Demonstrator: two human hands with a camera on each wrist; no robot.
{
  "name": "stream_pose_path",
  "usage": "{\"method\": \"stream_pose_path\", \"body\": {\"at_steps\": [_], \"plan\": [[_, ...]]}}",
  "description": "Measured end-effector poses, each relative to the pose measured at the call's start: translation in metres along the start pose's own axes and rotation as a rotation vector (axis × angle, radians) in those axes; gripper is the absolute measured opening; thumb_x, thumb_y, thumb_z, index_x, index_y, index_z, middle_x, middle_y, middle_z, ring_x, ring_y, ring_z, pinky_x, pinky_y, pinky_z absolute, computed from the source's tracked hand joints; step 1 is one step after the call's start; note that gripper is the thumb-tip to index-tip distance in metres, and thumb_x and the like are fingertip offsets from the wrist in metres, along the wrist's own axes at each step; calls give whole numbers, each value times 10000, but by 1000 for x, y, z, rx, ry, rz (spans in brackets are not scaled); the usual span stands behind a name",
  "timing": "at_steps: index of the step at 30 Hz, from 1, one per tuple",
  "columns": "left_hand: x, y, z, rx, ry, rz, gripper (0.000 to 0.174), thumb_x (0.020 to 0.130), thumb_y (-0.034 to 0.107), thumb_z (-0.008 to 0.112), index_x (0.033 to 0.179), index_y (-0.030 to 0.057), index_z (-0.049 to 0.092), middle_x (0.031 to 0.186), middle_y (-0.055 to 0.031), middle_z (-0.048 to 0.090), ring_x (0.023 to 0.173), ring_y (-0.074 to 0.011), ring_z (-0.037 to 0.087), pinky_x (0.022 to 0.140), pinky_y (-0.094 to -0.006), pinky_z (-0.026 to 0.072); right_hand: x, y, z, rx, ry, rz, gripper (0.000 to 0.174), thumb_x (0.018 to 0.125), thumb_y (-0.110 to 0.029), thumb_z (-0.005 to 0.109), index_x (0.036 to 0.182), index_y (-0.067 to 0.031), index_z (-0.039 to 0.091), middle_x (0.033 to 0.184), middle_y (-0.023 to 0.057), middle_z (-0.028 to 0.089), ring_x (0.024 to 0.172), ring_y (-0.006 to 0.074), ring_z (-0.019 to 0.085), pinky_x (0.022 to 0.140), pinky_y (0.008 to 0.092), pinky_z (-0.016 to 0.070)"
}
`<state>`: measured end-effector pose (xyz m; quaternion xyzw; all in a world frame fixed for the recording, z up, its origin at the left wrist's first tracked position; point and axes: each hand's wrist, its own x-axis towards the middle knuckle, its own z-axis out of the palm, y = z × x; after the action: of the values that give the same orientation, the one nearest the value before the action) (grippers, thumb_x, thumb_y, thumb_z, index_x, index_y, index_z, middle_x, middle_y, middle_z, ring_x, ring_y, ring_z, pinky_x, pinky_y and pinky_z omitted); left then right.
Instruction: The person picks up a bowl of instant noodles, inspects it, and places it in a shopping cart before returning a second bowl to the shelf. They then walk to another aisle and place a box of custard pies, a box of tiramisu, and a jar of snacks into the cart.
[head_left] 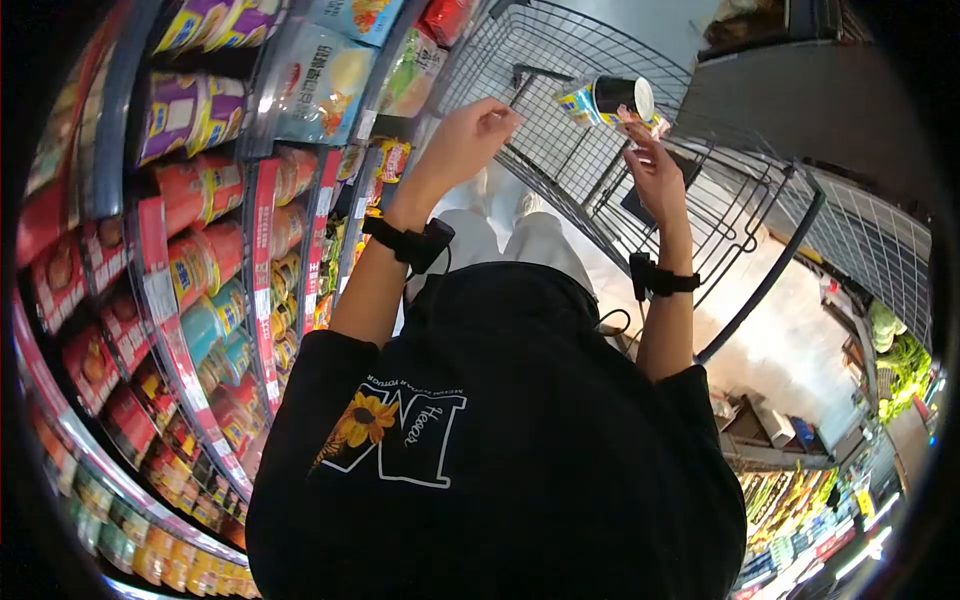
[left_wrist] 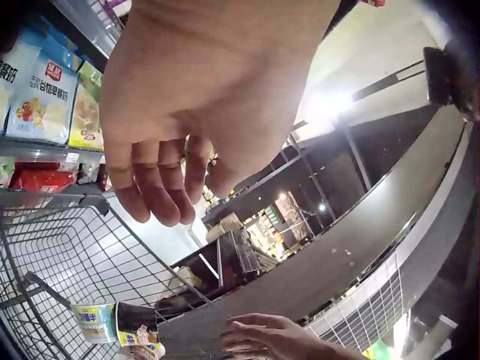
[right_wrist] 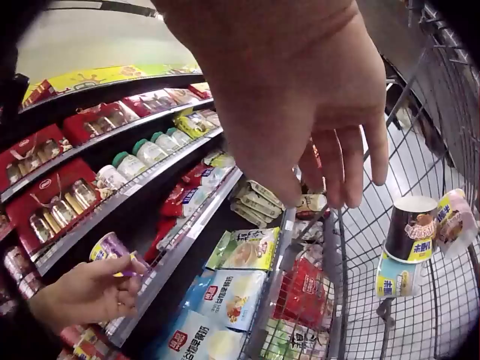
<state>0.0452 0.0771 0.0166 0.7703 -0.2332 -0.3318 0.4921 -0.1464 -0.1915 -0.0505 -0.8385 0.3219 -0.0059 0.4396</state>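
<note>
My left hand (head_left: 465,145) hangs in the air between the shelf and the cart, its fingers loosely bent and holding nothing. Over the cart's near side is my right hand (head_left: 658,180), with relaxed fingers and nothing in them. Inside the wire cart (head_left: 560,40) lie a black cup (right_wrist: 411,229), a light blue cup (right_wrist: 397,276) and a pink cup (right_wrist: 456,221), close together. The head view shows my right fingertips overlapping the cups, while a gap separates them in the right wrist view. A purple cup (right_wrist: 112,251) appears behind my left hand there.
Packed shelves stand on the left, with purple cups (head_left: 170,115), red cups (head_left: 205,190) and blue-white bags (head_left: 322,85). The cart's handle bar (head_left: 770,290) runs along the right. Beyond it are a dark grey counter (head_left: 800,100) and green vegetables (head_left: 900,365).
</note>
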Motion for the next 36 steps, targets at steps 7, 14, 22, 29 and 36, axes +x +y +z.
{"method": "stream_pose_path", "body": {"at_steps": [7, 14, 22, 29, 36], "plan": [[84, -67, 45, 27, -118, -49, 344, 959, 315, 650, 1062, -12, 673, 798, -81, 681, 687, -158, 635, 642, -300, 509, 21, 44, 16, -44, 14, 192, 565, 884, -413, 705, 1246, 10, 606, 1072, 189, 722, 919, 277, 731, 815, 359, 554], [173, -112, 106, 187, -198, -169, 423, 928, 384, 649, 1098, -2, 678, 913, -126, 710, 771, -212, 683, 699, -331, 531, 54, 96, 32, -71, 50, 261, 612, 859, -434, 733, 1261, 8, 597, 1153, 189, 695, 937, 284, 719, 848, 365, 536], [240, -159, 163, 262, -278, -241, 595, 899, 408, 674, 1295, -21, 563, 1148, -223, 664, 1054, -335, 654, 891, -421, 512, 126, 194, 81, 257, 308, 495, 699, 860, -361, 772, 1349, 56, 497, 1209, 151, 632, 947, 150, 651, 746, 281, 547], [262, -227, 199, 223, -319, -187, 682, 893, 376, 687, 1396, -25, 461, 1396, -263, 496, 1296, -393, 497, 1059, -449, 426, 148, 196, 103, 321, 210, 587, 850, 816, -434, 768, 1424, 46, 418, 1218, 191, 626, 1092, 263, 623, 918, 373, 514], [255, -240, 211, 262, -204, -56, 689, 875, 287, 686, 1466, 65, 412, 1452, -261, 446, 1329, -431, 462, 1083, -466, 411, 160, 169, 121, 692, 337, 690, 418, 860, -223, 775, 1142, -30, 534, 922, 22, 638, 716, 100, 579, 589, 241, 451]]}}
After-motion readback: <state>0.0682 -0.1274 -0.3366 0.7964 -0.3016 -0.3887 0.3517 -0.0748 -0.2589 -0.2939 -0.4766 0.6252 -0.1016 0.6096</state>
